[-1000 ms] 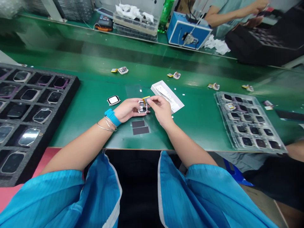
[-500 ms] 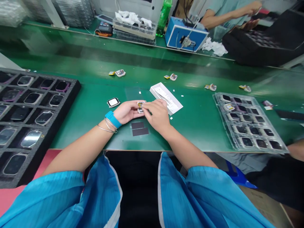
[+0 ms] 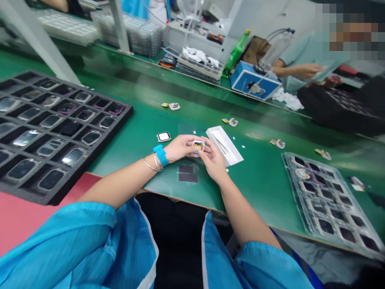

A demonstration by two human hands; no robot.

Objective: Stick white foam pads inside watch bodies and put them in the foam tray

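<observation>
Between both hands is an opened smartwatch case [image 3: 198, 147], its inside facing up with a yellow part in it. My left hand [image 3: 182, 147] grips its left side, thumb over the edge. On the other side, my right hand [image 3: 214, 159] pinches the case with thumb and fingers. A watch with a white face [image 3: 163, 137] lies left of my left hand. Just beyond my right hand is a shallow white box [image 3: 225, 145] with small white pieces inside. Below the hands are dark rectangular pads [image 3: 188, 174] on a clear sheet.
A black foam tray [image 3: 90, 154] of watches stands left, a clear plastic tray [image 3: 290, 180] of watches right. Opened watch cases with yellow batteries [image 3: 174, 106] lie in a row farther back. Behind are a blue box [image 3: 255, 80], a green bottle [image 3: 237, 54] and a co-worker's hands [image 3: 313, 71].
The view has swung left and tilted. The yellow part, earlier hanging apart from the case, now lies in it. My right hand has shifted from above the case to its right side.
</observation>
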